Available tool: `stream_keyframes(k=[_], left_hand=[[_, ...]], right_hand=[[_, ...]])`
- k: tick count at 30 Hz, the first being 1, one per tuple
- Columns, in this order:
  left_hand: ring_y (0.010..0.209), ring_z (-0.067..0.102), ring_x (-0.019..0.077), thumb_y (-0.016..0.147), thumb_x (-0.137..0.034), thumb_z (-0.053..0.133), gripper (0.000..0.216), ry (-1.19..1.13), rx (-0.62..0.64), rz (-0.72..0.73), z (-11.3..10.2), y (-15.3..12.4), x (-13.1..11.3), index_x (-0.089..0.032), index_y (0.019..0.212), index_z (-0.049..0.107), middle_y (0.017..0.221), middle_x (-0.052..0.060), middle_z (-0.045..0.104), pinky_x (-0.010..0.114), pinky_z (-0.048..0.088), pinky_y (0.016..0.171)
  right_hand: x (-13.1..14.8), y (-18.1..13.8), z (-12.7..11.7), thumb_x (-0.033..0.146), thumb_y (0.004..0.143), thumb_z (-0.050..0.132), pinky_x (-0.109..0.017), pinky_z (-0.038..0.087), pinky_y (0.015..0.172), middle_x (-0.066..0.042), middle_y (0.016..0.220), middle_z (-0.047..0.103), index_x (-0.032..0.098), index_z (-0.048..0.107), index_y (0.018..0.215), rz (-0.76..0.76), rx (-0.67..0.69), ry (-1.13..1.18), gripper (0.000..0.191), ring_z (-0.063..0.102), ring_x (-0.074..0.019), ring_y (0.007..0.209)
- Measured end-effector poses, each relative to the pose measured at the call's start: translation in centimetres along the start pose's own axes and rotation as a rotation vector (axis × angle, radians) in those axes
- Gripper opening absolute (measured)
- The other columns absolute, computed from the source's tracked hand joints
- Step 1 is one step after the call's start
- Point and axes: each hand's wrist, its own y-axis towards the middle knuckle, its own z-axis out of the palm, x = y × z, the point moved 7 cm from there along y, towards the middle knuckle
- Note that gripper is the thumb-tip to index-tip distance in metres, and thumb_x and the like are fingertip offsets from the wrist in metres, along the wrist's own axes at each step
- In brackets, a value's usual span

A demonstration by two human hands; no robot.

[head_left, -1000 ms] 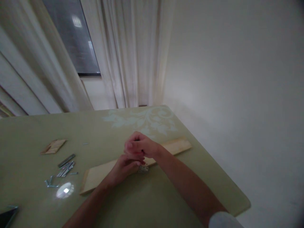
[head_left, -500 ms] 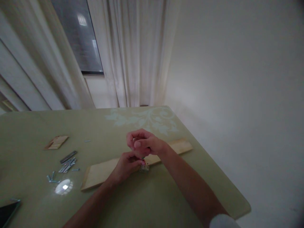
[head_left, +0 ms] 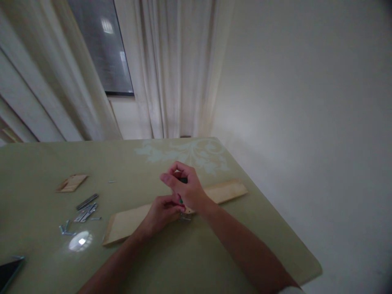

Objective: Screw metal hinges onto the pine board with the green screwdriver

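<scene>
I'm gripping a dark-handled tool [head_left: 183, 180] in my curled right hand [head_left: 186, 188], my left hand [head_left: 162, 214] is sitting beside it, its pinch I cannot tell, wooden board [head_left: 130, 221] lying beneath both, metal plate [head_left: 185, 219] jutting by my left fingertips

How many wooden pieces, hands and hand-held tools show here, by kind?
Wood: 2, the long board and small flat piece
Hands: 2, left hand and right hand
Held: 1, dark-ended tool, mostly hidden
Total: 5
</scene>
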Motion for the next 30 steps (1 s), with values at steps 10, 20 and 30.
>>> stream_keyframes(k=[10,20,30], left_hand=[[0.082,0.076,0.0239,0.087,-0.056,0.078,0.041,0.042,0.035,0.002,-0.3,-0.1,-1.7,-0.015,0.085,0.084,0.085,0.011,0.082,0.031,0.059,0.078],[0.076,0.074,0.0233,0.078,-0.049,0.089,0.036,-0.001,0.001,0.0,0.1,0.2,-0.9,-0.015,0.084,0.082,0.083,0.01,0.082,0.032,0.058,0.072],[0.094,0.073,0.0251,0.102,-0.058,0.06,0.049,-0.006,0.241,-0.022,0.8,-0.7,-1.7,-0.014,0.106,0.082,0.105,0.014,0.08,0.035,0.056,0.086]], right_hand=[[-1.0,1.4,-0.3,0.051,0.077,0.089,-0.021,0.043,0.053,0.005,0.064,0.063,0.02,0.061,0.081,0.055,0.124,0.021,0.042,0.058,-0.0099,0.057],[-0.7,-0.4,-0.7,0.046,0.078,0.088,-0.02,0.036,0.045,0.008,0.064,0.053,0.023,0.057,0.081,-0.061,-0.112,-0.064,0.038,0.044,-0.0073,0.05],[-1.2,0.5,-0.2,0.049,0.08,0.088,-0.021,0.038,0.048,0.008,0.068,0.054,0.022,0.045,0.072,0.039,0.388,0.181,0.051,0.05,-0.0072,0.053]])
